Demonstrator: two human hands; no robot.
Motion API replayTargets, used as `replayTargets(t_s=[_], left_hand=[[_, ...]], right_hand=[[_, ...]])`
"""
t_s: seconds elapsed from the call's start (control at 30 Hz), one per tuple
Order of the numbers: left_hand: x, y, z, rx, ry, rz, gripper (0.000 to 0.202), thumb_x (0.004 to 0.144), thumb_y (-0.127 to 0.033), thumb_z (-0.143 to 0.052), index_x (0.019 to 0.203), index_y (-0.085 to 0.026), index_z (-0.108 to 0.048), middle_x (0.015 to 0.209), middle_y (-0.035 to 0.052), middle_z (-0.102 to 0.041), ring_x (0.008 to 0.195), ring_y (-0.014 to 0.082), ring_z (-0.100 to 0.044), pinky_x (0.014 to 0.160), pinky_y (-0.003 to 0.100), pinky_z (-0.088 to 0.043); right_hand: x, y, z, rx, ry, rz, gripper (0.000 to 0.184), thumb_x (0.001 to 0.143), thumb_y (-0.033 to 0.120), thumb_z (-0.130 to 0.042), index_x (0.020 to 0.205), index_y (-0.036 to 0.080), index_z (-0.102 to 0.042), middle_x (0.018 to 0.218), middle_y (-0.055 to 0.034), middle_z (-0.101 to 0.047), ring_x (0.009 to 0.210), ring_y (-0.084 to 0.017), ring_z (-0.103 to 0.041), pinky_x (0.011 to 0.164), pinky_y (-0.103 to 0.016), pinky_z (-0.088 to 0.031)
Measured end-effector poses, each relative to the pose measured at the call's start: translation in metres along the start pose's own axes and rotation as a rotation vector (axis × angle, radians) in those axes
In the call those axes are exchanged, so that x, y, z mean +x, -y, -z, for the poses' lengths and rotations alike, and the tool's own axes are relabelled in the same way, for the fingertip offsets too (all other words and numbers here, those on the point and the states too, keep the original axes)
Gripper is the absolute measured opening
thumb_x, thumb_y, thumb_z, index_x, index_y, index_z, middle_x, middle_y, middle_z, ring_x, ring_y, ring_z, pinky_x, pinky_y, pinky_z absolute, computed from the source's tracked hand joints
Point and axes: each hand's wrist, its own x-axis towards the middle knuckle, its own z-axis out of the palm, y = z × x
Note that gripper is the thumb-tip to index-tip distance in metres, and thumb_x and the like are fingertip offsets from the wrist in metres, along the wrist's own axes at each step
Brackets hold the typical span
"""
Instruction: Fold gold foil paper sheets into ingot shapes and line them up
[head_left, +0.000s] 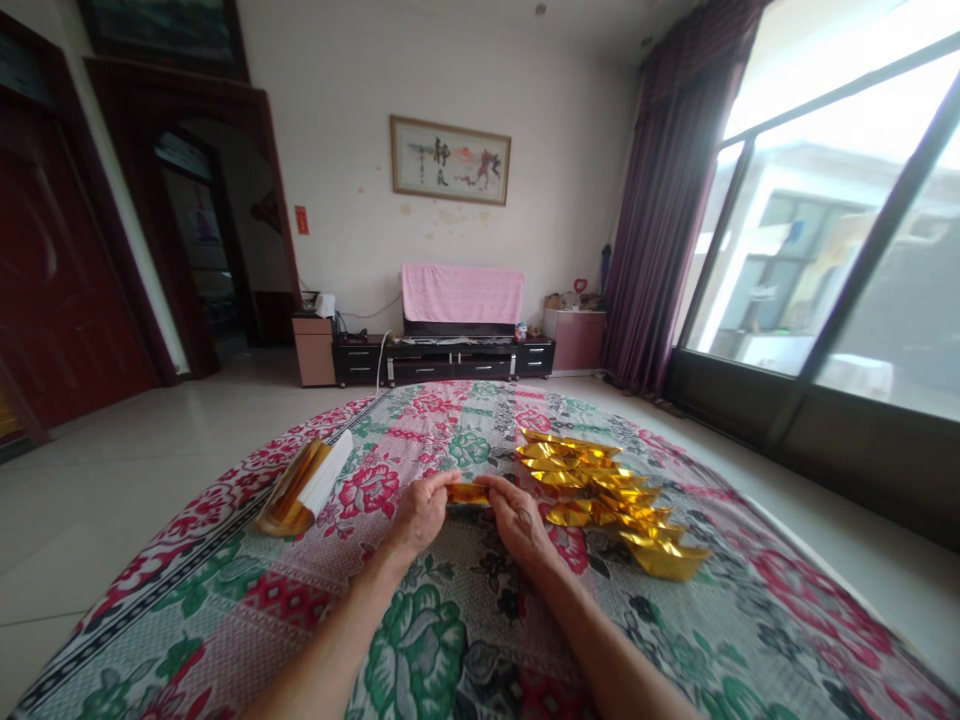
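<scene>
My left hand (pixel 421 510) and my right hand (pixel 517 518) meet over a floral bedspread (pixel 465 620). Both pinch a small piece of gold foil paper (pixel 468 493) between fingers and thumbs, one at each end. Just right of my right hand lies a pile of folded gold paper ingots (pixel 607 490), several of them, stretching away toward the right. To the left of my left hand rests a stack of flat gold foil sheets (pixel 304 485) with white backs showing.
The bedspread covers a broad surface with tiled floor (pixel 112 470) around it. A low dark TV cabinet (pixel 457 358) with a pink cloth stands at the far wall. Large windows (pixel 825 230) and purple curtains fill the right side; dark wooden doors are on the left.
</scene>
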Motion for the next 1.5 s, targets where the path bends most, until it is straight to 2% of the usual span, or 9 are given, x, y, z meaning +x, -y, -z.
replayTargets(t_s=[0.17,0.3,0.63,0.73,0.87,1.03,1.17,1.33,1.5], left_hand=[[-0.003,-0.005,0.0,0.023,0.05,-0.029,0.04,0.075,-0.015,-0.04,0.105,-0.017,-0.067,0.105,0.0048,-0.068,0.098,0.0179,-0.062,0.092,0.03,-0.048],[-0.003,-0.004,0.001,0.016,0.009,-0.048,0.044,0.077,-0.014,-0.037,0.112,-0.015,-0.062,0.105,0.0061,-0.068,0.1,0.0174,-0.062,0.093,0.031,-0.047],[-0.003,-0.001,0.0,0.005,0.028,-0.056,0.043,0.078,-0.013,-0.037,0.111,-0.017,-0.063,0.106,0.0052,-0.067,0.103,0.0174,-0.06,0.09,0.03,-0.049],[-0.003,-0.002,-0.002,-0.004,-0.019,-0.056,0.041,0.08,-0.016,-0.037,0.112,-0.017,-0.062,0.106,0.006,-0.067,0.102,0.018,-0.061,0.086,0.03,-0.051],[-0.005,-0.005,-0.003,-0.036,0.046,-0.038,0.041,0.08,-0.016,-0.037,0.112,-0.02,-0.062,0.104,0.0041,-0.068,0.097,0.0183,-0.063,0.081,0.03,-0.054],[-0.004,-0.001,-0.002,-0.022,-0.03,-0.056,0.041,0.08,-0.017,-0.038,0.114,-0.02,-0.06,0.107,0.0046,-0.067,0.093,0.017,-0.064,0.084,0.029,-0.052],[-0.005,-0.002,-0.003,-0.018,-0.031,-0.035,0.042,0.08,-0.018,-0.037,0.115,-0.02,-0.06,0.106,0.0047,-0.067,0.091,0.0168,-0.065,0.08,0.027,-0.053],[-0.006,-0.01,-0.002,-0.078,0.082,0.007,0.043,0.08,-0.021,-0.038,0.118,-0.018,-0.058,0.105,0.0049,-0.068,0.079,0.0156,-0.067,0.069,0.025,-0.054],[-0.003,-0.009,0.003,-0.119,-0.023,0.066,0.047,0.079,-0.024,-0.04,0.124,-0.015,-0.051,0.106,0.0056,-0.068,0.068,0.0127,-0.067,0.057,0.02,-0.052]], right_hand=[[0.001,-0.004,-0.002,0.027,-0.091,-0.036,0.037,0.081,0.036,-0.038,0.096,0.019,-0.067,0.078,-0.002,-0.066,0.066,-0.015,-0.058,0.059,-0.023,-0.046],[-0.001,0.004,0.0,-0.033,-0.008,0.004,0.036,0.08,0.034,-0.04,0.099,0.019,-0.068,0.073,-0.0018,-0.066,0.065,-0.015,-0.058,0.062,-0.023,-0.045],[-0.003,0.009,0.0,-0.011,-0.06,0.005,0.037,0.081,0.035,-0.04,0.1,0.019,-0.067,0.084,-0.0024,-0.067,0.069,-0.015,-0.059,0.064,-0.022,-0.046],[-0.002,0.007,-0.001,-0.015,-0.045,0.013,0.036,0.082,0.036,-0.04,0.101,0.019,-0.066,0.08,-0.0018,-0.067,0.065,-0.014,-0.058,0.062,-0.022,-0.046],[-0.002,0.004,-0.002,0.007,-0.072,-0.013,0.038,0.084,0.038,-0.037,0.102,0.019,-0.065,0.075,-0.0016,-0.065,0.06,-0.013,-0.056,0.056,-0.021,-0.046],[-0.003,0.008,-0.003,0.073,-0.019,-0.044,0.038,0.083,0.038,-0.038,0.103,0.02,-0.064,0.08,-0.0019,-0.065,0.059,-0.012,-0.057,0.053,-0.02,-0.046],[-0.002,0.009,-0.003,0.122,0.013,-0.044,0.037,0.082,0.039,-0.039,0.103,0.02,-0.064,0.082,-0.0025,-0.065,0.063,-0.013,-0.059,0.054,-0.021,-0.048],[-0.001,0.004,-0.003,0.076,-0.087,-0.073,0.038,0.082,0.038,-0.038,0.101,0.018,-0.064,0.071,-0.0016,-0.062,0.055,-0.012,-0.054,0.05,-0.021,-0.047],[-0.003,0.008,-0.004,0.15,-0.002,-0.055,0.037,0.082,0.038,-0.038,0.101,0.018,-0.064,0.08,-0.0029,-0.065,0.062,-0.014,-0.06,0.051,-0.02,-0.048]])
